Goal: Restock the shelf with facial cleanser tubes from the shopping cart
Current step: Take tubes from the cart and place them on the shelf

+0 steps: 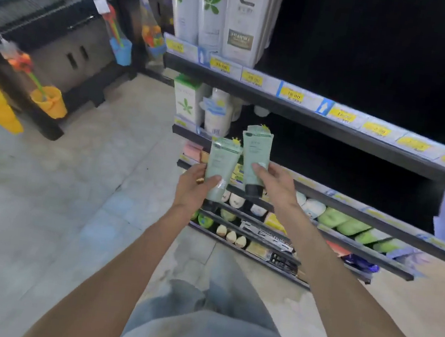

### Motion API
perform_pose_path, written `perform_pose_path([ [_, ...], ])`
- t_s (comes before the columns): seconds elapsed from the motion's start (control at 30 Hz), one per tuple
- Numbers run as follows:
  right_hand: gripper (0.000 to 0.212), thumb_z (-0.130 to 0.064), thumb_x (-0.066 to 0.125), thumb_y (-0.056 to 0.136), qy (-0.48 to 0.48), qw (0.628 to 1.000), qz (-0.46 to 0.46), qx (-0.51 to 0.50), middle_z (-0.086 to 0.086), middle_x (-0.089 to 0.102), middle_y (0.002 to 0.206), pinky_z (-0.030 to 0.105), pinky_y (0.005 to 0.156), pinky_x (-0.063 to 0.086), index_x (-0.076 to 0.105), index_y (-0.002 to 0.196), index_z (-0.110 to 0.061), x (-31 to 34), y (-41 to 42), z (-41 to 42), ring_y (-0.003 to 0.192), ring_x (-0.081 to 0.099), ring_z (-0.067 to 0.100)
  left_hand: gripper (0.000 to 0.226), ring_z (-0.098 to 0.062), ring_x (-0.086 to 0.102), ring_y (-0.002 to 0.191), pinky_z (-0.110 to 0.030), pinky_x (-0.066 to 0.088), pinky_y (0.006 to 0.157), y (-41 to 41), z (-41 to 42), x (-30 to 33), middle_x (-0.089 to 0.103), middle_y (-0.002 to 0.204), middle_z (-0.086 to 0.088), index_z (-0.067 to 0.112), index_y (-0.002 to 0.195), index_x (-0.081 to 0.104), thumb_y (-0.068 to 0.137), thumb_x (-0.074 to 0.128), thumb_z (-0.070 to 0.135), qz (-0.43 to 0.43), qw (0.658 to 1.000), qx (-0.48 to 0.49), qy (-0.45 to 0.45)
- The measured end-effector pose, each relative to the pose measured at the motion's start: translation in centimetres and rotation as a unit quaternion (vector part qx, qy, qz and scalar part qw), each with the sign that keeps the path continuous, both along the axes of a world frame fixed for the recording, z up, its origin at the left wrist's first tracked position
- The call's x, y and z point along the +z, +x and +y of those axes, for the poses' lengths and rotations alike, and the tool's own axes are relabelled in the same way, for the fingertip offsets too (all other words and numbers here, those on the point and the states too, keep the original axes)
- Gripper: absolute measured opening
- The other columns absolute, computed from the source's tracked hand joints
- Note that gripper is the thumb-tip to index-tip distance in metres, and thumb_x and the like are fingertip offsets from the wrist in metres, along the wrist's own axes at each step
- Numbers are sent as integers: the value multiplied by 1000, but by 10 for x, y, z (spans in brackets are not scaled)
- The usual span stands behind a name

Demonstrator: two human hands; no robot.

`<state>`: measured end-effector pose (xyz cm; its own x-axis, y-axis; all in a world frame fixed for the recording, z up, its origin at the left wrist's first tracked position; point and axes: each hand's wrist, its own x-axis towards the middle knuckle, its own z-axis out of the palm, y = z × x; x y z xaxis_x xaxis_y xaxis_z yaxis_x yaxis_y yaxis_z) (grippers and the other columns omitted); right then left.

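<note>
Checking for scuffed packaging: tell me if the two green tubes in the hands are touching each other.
Cannot tell. In the head view the left tube and right tube meet or overlap near the left one's upper corner, but a single view cannot separate contact from overlap.

Shop: stocked shelves (334, 117), yellow price tags (293, 95).

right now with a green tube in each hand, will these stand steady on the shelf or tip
The tube in the right hand, the right tube, is tall, narrow and tapers to a flat crimp, so it probably tips easily. Its dark cap is the only flat base. The left tube looks like soft plastic, likely light and squeezable.
</note>
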<state>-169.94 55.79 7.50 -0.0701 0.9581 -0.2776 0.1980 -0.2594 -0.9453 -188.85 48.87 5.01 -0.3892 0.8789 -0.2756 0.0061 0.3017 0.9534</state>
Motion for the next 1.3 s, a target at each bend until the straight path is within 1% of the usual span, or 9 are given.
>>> perform_pose_path([
  [0.03, 22, -30, 71, 96, 4, 1000, 0, -11, -8, 74, 106, 12, 74, 54, 71, 114, -18, 2, -3, 8, 91, 70, 1, 39, -23, 70, 108, -48, 57, 95, -1, 1, -2, 72, 117, -3, 10, 123, 66, 88, 80, 17, -7, 1000, -2, -1],
  [0.17, 28, -28, 73, 94, 34, 999, -12, -32, -3, 76, 106, 23, 85, 58, 71, 116, -12, 6, -13, 40, 95, 72, 10, 40, -19, 70, 102, -35, 59, 84, -6, 6, -6, 70, 105, 5, 10, 126, 63, 89, 78, 15, -14, 1000, -13, 1],
  [0.27, 28, -22, 74, 94, 72, 995, -22, -61, -5, 71, 103, 11, 73, 52, 67, 118, -10, 9, -20, 62, 88, 67, 0, 38, -7, 70, 91, -21, 57, 71, -11, 12, -10, 71, 103, 9, 11, 127, 64, 91, 76, 12, -21, 999, -21, 15],
  [0.43, 21, -29, 74, 93, 107, 988, -29, -104, -5, 72, 98, 29, 91, 56, 66, 106, -15, 2, -36, 95, 91, 69, 9, 41, -13, 70, 96, -30, 58, 80, -19, 26, -15, 73, 117, -2, 13, 128, 65, 89, 78, 15, -21, 999, -20, 37],
  [0.6, 41, -24, 74, 93, 136, 984, -70, -96, 5, 69, 124, 27, 93, 53, 60, 127, -5, -1, -53, 117, 108, 66, 15, 44, -14, 70, 106, -31, 59, 88, -28, 36, -14, 73, 118, 2, 13, 129, 65, 88, 79, 18, -16, 998, -18, 55],
  [0.77, 44, -22, 74, 92, 150, 976, -134, -84, 5, 66, 129, 35, 100, 53, 55, 129, -10, -19, -54, 120, 116, 64, 18, 42, -17, 69, 109, -41, 58, 95, -35, 42, -20, 73, 120, 1, 14, 127, 66, 88, 80, 18, -16, 998, -18, 60],
  [0.9, 45, -26, 75, 90, 175, 963, -177, -101, 8, 59, 130, 40, 103, 51, 55, 128, -13, -27, -55, 124, 120, 59, 21, 43, -17, 70, 107, -39, 60, 92, -37, 42, -26, 73, 120, 2, 15, 128, 65, 87, 80, 18, -16, 998, -18, 57],
  [1.07, 39, -18, 78, 88, 185, 961, -164, -127, 6, 66, 119, 37, 95, 56, 55, 118, -10, -36, -57, 128, 107, 65, 18, 44, -18, 69, 108, -36, 60, 89, -36, 43, -31, 73, 121, 0, 14, 128, 65, 87, 80, 17, -22, 998, -21, 55],
  [1.3, 38, -18, 79, 87, 183, 957, -172, -147, 9, 67, 119, 39, 97, 56, 54, 114, -11, -37, -66, 148, 108, 67, 22, 45, -13, 67, 112, -26, 58, 87, -33, 47, -29, 70, 125, 0, 15, 129, 65, 87, 80, 18, -10, 998, -22, 66],
])
